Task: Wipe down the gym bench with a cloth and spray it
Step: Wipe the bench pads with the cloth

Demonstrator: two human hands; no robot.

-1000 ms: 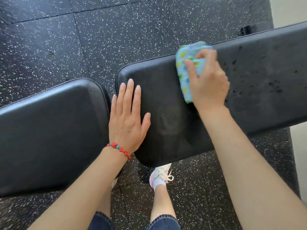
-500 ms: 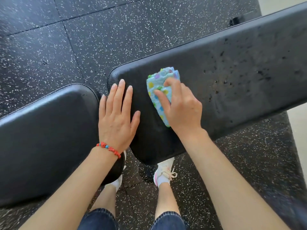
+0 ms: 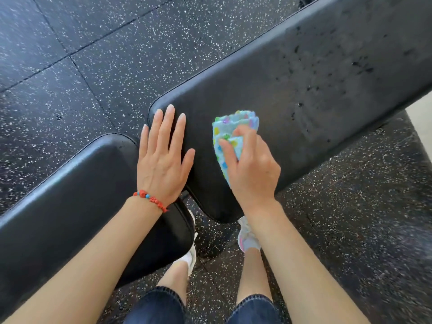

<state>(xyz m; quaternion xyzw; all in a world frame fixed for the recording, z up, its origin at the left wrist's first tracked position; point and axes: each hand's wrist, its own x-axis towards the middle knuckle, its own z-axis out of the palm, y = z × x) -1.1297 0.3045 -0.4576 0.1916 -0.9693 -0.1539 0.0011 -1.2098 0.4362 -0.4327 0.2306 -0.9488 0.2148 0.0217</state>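
Note:
The gym bench has two black padded parts: a long back pad (image 3: pixel 304 90) running up to the right and a seat pad (image 3: pixel 70 206) at the lower left. My right hand (image 3: pixel 252 169) presses a folded light-blue cloth with coloured dots (image 3: pixel 230 132) onto the near end of the long pad. My left hand (image 3: pixel 163 157) lies flat with fingers spread across the gap between the two pads, holding nothing. Dark wet specks dot the long pad's far right half. No spray bottle is in view.
Black rubber floor tiles with white flecks (image 3: pixel 117 54) surround the bench. My two feet in white shoes (image 3: pixel 247 237) stand under the near edge of the pads, with denim shorts at the bottom edge. A pale floor strip (image 3: pixel 420 108) shows at the far right.
My right hand has slid the cloth leftward along the long pad, from its middle to the near end beside my left hand. The left hand stayed flat in place.

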